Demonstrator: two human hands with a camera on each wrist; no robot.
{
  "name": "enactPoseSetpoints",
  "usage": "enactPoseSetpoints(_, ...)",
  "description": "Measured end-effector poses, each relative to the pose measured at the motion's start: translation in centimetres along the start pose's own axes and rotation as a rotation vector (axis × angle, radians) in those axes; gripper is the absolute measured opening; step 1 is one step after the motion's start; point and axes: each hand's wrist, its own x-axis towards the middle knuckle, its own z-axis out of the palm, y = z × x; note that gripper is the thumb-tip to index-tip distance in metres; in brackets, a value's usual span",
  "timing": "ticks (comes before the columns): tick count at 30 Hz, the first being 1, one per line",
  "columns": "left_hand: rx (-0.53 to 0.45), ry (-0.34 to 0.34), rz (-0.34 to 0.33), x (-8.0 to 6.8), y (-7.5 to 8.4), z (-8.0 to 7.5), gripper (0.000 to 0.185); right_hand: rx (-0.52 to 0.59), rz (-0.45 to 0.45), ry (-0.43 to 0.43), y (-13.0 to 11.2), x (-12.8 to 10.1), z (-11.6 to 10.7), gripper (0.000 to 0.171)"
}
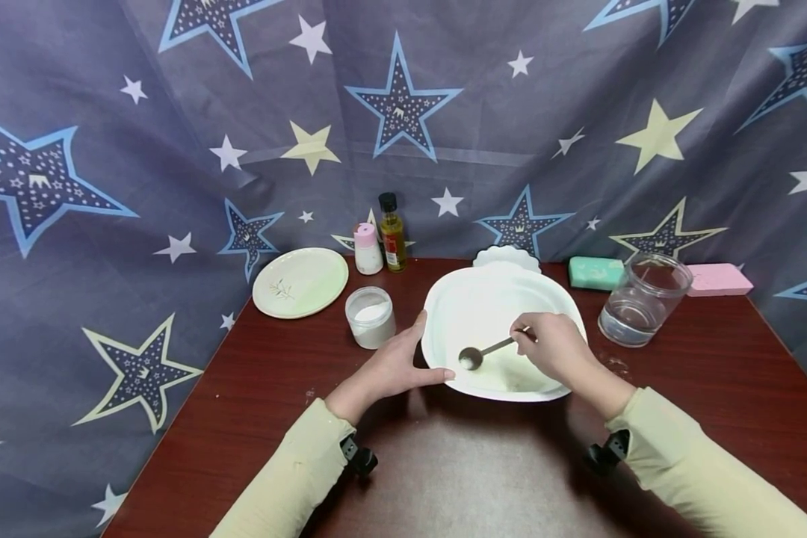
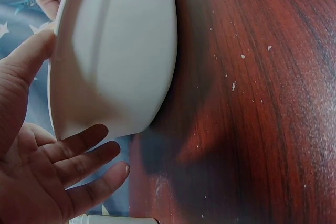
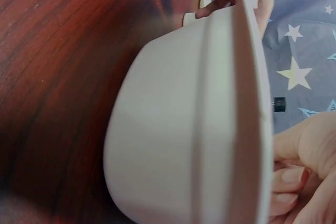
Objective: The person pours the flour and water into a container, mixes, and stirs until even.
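Note:
My right hand [image 1: 550,345] pinches the handle of a small round-bowled metal spoon [image 1: 471,359]. The spoon hangs over the inside of a white oval basin [image 1: 504,280], with some white grains in its bowl. At the basin's left end, my left hand [image 1: 395,362] touches the rim with spread thumb and fingers. The left wrist view shows that hand's fingers [image 2: 86,163] extended near the outer wall of the basin [image 2: 126,45]. From the right wrist, the near wall of the basin [image 3: 163,135] hides the spoon; the right fingers [image 3: 289,177] are curled beyond the rim.
Left of the basin stand a jar of white grains [image 1: 371,321], a pink-capped shaker [image 1: 368,250], an oil bottle [image 1: 394,237] and a plate [image 1: 300,284]. Rightward are a clear jug of liquid [image 1: 635,310], a green block [image 1: 595,273] and a pink block [image 1: 719,279]. White crumbs [image 2: 234,86] dot the table.

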Motion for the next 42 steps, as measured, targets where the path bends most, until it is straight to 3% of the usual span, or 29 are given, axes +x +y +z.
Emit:
enactPoseSetpoints(6, -0.004, 0.004, 0.008, -0.1, -0.2, 0.1, 0.114, -0.037, 0.048, 0.047, 0.2, 0.7, 0.8, 0.010)
enactPoseSetpoints(13, -0.008, 0.003, 0.006, -0.1, -0.2, 0.1, 0.115, -0.128, 0.084, 0.105, 1.0, 0.9, 0.0, 0.009)
enactPoseSetpoints(22, -0.019, 0.003, 0.022, -0.1, -0.3, 0.0, 0.114, -0.217, 0.054, 0.165, 2.2, 0.5, -1.4, 0.008)
enactPoseSetpoints(32, -0.021, -0.006, 0.012, -0.1, -0.3, 0.0, 0.115, -0.299, 0.049, 0.164, 2.9, -0.2, -3.0, 0.009)
enactPoseSetpoints(42, -0.027, -0.004, 0.007, -0.1, -0.3, 0.0, 0.114, -0.457, -0.045, 0.068, 2.8, -0.7, -3.9, 0.024)
